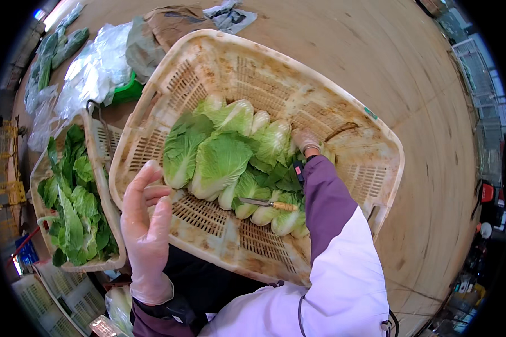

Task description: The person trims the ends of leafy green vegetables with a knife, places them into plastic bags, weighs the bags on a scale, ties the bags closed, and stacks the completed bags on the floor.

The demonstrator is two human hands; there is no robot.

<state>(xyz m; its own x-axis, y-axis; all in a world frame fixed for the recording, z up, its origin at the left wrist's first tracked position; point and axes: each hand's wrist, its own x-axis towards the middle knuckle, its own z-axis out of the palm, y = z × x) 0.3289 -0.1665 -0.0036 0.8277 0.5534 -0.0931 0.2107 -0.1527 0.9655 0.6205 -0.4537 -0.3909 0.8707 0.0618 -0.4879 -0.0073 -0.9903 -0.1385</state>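
A large white plastic basket, stained brown, lies before me with several napa cabbages inside. My left hand, in a clear disposable glove, is raised over the basket's left rim with its fingers apart and nothing in it. My right hand, gloved too, reaches down among the cabbages towards the basket's right end. Its fingertips are hidden, so I cannot tell whether it grips a cabbage. A knife with a wooden handle rests on the smaller cabbages along the near side.
To the left, a second basket holds loose green leaves, with a metal hook at its rim. Clear plastic bags lie beyond it, over a green crate. Brown sheeting is behind the big basket, on the tan floor.
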